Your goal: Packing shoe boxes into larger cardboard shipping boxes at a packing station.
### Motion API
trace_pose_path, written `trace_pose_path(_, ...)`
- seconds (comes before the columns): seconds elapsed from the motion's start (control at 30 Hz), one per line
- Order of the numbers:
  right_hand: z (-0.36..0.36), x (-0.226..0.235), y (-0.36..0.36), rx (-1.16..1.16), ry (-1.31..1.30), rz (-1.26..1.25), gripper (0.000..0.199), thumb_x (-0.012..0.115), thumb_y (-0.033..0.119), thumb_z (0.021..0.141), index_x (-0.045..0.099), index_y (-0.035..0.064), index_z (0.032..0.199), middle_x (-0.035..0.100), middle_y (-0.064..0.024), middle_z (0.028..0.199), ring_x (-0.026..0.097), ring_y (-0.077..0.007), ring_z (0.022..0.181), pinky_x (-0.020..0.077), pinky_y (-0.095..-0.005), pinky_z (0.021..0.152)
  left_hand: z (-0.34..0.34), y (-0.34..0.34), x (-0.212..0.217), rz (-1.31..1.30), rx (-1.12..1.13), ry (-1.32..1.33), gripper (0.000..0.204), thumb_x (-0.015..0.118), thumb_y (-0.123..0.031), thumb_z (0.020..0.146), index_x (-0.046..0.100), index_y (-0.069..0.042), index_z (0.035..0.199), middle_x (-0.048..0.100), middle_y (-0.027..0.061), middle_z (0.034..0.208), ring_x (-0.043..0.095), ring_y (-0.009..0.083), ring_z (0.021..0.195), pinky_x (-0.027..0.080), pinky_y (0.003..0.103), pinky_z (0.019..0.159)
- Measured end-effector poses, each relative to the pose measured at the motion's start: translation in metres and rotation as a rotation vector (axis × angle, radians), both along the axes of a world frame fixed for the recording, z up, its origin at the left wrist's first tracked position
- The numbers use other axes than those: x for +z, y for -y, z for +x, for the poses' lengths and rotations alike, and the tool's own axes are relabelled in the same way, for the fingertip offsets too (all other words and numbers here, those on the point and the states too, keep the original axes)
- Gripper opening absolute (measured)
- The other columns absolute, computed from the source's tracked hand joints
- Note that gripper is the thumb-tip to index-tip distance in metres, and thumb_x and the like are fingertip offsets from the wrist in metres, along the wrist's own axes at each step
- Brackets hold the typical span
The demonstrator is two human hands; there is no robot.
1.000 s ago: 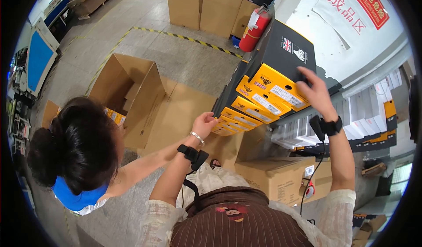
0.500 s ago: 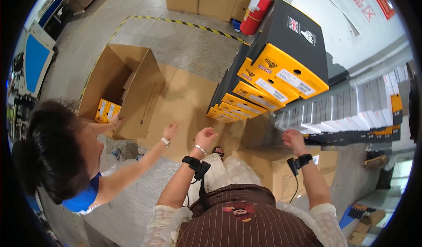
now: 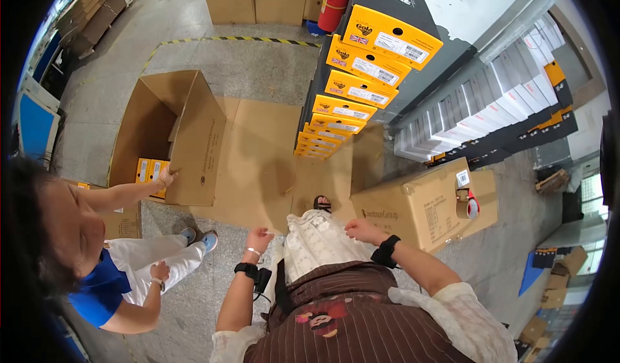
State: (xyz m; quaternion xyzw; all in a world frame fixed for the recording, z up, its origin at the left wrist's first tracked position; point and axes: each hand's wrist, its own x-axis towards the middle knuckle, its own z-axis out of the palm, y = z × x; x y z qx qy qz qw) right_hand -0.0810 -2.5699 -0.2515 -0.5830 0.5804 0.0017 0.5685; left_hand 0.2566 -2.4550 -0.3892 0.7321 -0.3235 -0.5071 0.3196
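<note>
My left hand is over the floor left of my cream skirt, fingers curled and pinched together. On the skirt's right side, near a closed brown carton, my right hand is also curled with fingertips together. Anything inside either pinch is too small to make out. Ahead of me rises a tall stack of black shoe boxes with orange ends, out of reach of both hands. At the left, a co-worker's hand holds the edge of an open brown carton with orange boxes inside.
Flat cardboard covers the floor between open carton and stack. On the closed carton sits a red tape dispenser. Rows of white boxes line the right wall. A fire extinguisher stands behind the stack. The co-worker is close on my left.
Both my hands have come down and back toward my body, the right one moving inward. The view has shifted. The co-worker's other hand has drawn back from the cardboard toward their body.
</note>
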Motion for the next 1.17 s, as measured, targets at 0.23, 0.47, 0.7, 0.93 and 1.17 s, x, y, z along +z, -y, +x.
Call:
trace_pose_path(0.23,-0.012,-0.038,-0.035,0.157,-0.063,-0.153,0.020,0.057,0.017,0.077,0.067,0.0039,0.089,0.067,-0.0133,0.083,0.064,-0.0241,0.075,0.0498,-0.0339,0.070,-0.011,-0.043,0.020,0.104,0.022,0.006,0.041,0.070,-0.015,0.075,0.059,0.002,0.111,0.066,0.0114,0.088,0.064,0.0157,0.069,0.052,0.027,0.056)
trace_pose_path(0.47,-0.024,-0.032,-0.044,0.184,-0.125,-0.245,0.021,0.057,0.018,0.077,0.067,0.0047,0.090,0.067,-0.0145,0.086,0.063,-0.0280,0.082,0.0489,-0.0359,0.075,-0.026,-0.039,0.029,0.078,0.019,-0.023,0.040,0.069,-0.016,0.076,0.059,0.001,0.111,0.066,0.0103,0.089,0.064,0.0162,0.073,0.052,0.029,0.060)
trace_pose_path(0.7,-0.054,0.004,0.023,0.148,-0.112,-0.244,0.023,0.057,0.017,0.078,0.066,0.0028,0.094,0.067,-0.0127,0.085,0.063,-0.0228,0.078,0.0493,-0.0342,0.072,-0.033,0.023,0.023,-0.042,0.053,-0.099,0.040,0.069,-0.018,0.077,0.058,0.003,0.110,0.066,0.0139,0.095,0.064,0.0198,0.081,0.052,0.031,0.070)
trace_pose_path(0.93,-0.080,0.046,0.192,-0.350,0.120,-0.179,0.017,0.059,0.010,0.079,0.062,0.0018,0.092,0.062,-0.0036,0.074,0.056,-0.0100,0.065,0.0454,-0.0259,0.057,-0.041,0.137,0.010,-0.258,0.208,-0.265,0.040,0.063,-0.018,0.085,0.052,0.001,0.118,0.063,0.0082,0.091,0.059,0.0133,0.071,0.048,0.026,0.060)
trace_pose_path(1.17,-0.137,-0.030,0.340,-0.485,0.284,-0.245,0.029,0.062,0.027,0.083,0.058,0.0115,0.108,0.064,-0.0021,0.092,0.060,-0.0136,0.080,0.0493,-0.0323,0.067,-0.085,0.311,0.013,-0.201,0.427,-0.500,0.051,0.061,-0.034,0.087,0.048,-0.004,0.127,0.060,0.0088,0.105,0.058,0.0167,0.090,0.049,0.028,0.071)
